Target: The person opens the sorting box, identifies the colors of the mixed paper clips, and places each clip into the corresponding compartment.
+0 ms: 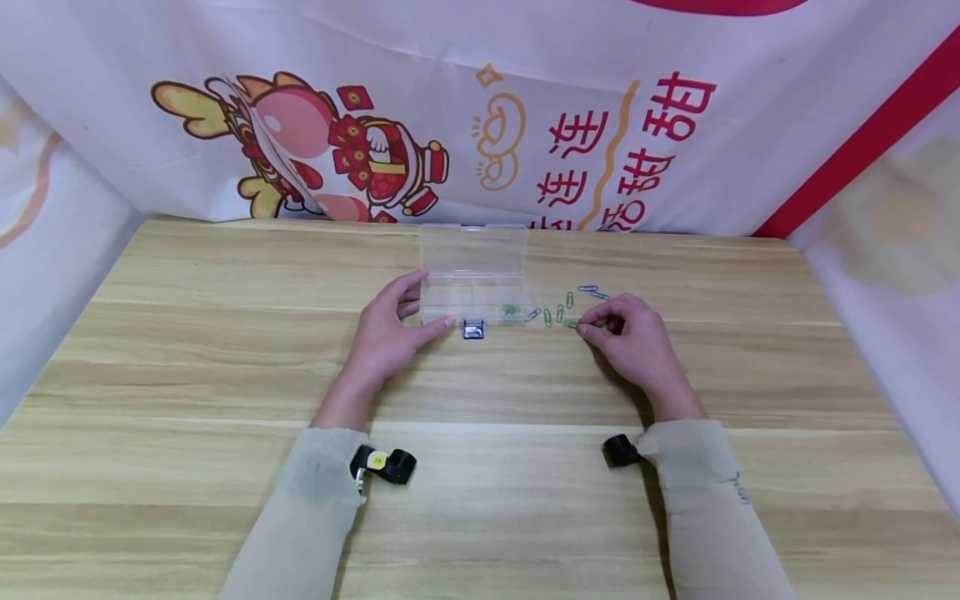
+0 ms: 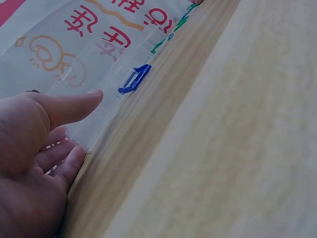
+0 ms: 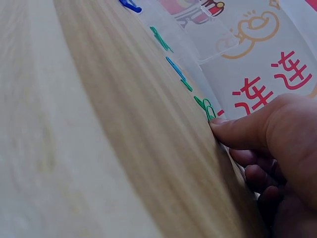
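The left sleeve (image 1: pixel 292 517) and right sleeve (image 1: pixel 716 525) are pale grey-beige, the latter marked with dark lettering (image 1: pixel 741 488); left wrist camera (image 1: pixel 402 467) and right wrist camera (image 1: pixel 621 451) are black, the former's mount yellow-labelled.

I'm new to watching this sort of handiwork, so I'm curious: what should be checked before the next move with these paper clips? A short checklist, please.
1. Lid open: ok, raised at the far side of the clear box.
2. Box steadied: ok, the left hand holds its left end.
3. Green clip gripped: ok, pinched by the right hand.
4. That clip fully off the table: cannot tell.
5. All clips inside: not ok, blue clips lie outside.
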{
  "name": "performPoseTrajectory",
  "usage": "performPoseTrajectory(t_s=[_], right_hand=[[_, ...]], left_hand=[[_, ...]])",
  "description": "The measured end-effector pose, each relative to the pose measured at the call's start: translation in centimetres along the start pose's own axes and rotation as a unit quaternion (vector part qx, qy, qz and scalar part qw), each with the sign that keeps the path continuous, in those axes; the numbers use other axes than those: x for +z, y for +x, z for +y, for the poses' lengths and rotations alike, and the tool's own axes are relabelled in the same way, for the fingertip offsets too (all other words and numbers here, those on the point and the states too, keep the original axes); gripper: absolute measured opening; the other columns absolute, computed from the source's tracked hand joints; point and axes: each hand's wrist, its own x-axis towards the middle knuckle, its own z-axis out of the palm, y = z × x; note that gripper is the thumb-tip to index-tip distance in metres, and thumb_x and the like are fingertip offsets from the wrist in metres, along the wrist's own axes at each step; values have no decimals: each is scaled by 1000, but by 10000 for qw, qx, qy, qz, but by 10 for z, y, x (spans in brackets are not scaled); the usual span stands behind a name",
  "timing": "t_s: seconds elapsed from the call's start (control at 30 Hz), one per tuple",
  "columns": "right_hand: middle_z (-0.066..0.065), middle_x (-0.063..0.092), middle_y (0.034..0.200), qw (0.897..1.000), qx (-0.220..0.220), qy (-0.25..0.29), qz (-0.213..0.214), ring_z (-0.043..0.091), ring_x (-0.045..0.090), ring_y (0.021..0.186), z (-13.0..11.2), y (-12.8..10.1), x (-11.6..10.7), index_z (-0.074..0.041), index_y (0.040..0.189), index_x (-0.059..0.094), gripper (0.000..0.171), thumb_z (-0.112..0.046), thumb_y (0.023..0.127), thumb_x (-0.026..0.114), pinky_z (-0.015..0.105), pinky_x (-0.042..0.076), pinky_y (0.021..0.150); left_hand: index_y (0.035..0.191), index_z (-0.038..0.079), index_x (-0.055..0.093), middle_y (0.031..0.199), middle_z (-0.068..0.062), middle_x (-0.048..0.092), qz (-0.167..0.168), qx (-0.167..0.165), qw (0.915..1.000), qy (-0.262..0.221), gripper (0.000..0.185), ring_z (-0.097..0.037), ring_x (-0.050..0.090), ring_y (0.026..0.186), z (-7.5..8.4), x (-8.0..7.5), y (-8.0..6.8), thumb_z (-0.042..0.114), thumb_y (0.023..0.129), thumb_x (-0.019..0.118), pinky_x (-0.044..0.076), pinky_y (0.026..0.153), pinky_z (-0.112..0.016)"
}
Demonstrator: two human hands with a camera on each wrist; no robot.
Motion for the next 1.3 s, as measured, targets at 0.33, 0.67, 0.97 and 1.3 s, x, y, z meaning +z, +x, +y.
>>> performPoseTrajectory(t_s=[0.33,0.67,0.97,1.3], right_hand=[[13,61,115,9998,-187,-68,6,28,51,104,3,2,2,-8,110,74,12,-18,103,73,36,43,87],[12,62,114,9997,-221,-49,63,27,51,105,5,3,3,-10,110,74,11,-19,104,73,36,43,87],[10,66,123,9970,59,743,195,25,57,113,-8,3,8,-10,119,68,20,-27,108,67,37,48,101],[9,69,118,9897,64,1366,425,23,61,108,-33,4,21,-9,120,69,19,-23,107,68,36,54,95]], left_hand=[[167,26,41,164,-12,47,-212,43,9998,40,82,-33,50,151,-1,-2,0,26,97,83,47,127,-46],[167,26,40,165,-12,46,-278,9,9996,58,80,-34,48,152,-1,-2,1,26,98,81,45,128,-48],[168,25,38,164,-12,47,-275,64,9996,76,82,-34,49,151,-2,-2,3,25,98,81,45,128,-48],[168,24,38,165,-13,47,-237,115,9996,100,83,-35,50,150,-3,-1,4,25,98,81,46,127,-47]])
